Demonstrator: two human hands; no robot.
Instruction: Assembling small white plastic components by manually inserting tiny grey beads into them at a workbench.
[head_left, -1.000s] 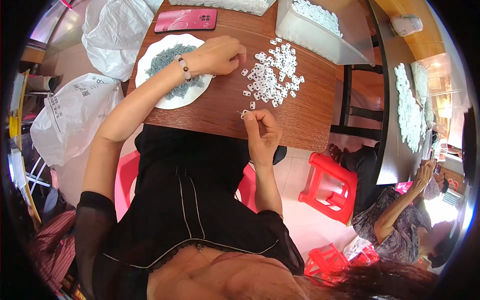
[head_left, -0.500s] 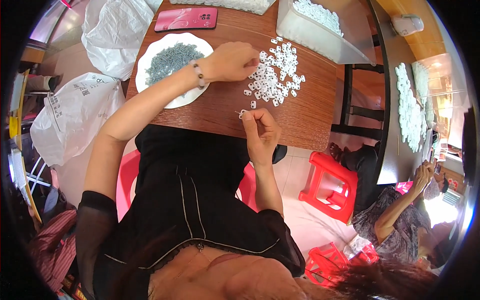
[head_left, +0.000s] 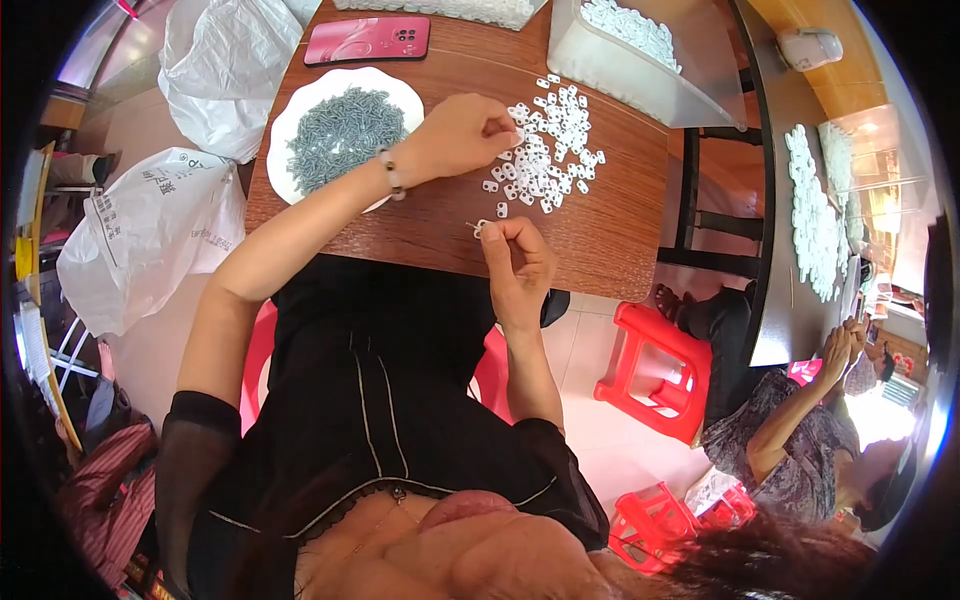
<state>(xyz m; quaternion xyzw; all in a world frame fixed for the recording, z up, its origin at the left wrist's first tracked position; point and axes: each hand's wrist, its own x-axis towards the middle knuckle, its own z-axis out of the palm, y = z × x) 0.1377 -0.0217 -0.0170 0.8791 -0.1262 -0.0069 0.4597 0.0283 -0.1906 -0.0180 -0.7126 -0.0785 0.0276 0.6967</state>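
Note:
My left hand, with a beaded bracelet at the wrist, reaches over the table to the left edge of a loose heap of small white plastic pieces with holes. Its fingertips are pinched together at a white piece, which they partly hide. Near the table's front edge, my right hand pinches another small white plastic piece between thumb and forefinger. A thin pin-like end sticks out of that piece to the left. Under my left forearm stands a scalloped white plate full of small grey screw-like parts.
A pink phone lies behind the plate. At the back right is a translucent bin of white pieces. White sacks lie left of the table. Right are a red stool and another person at a dark table.
My left hand has shifted slightly right and nearer at the heap's edge, its fingertips now against a white piece. My right hand keeps nearly the same place and grip.

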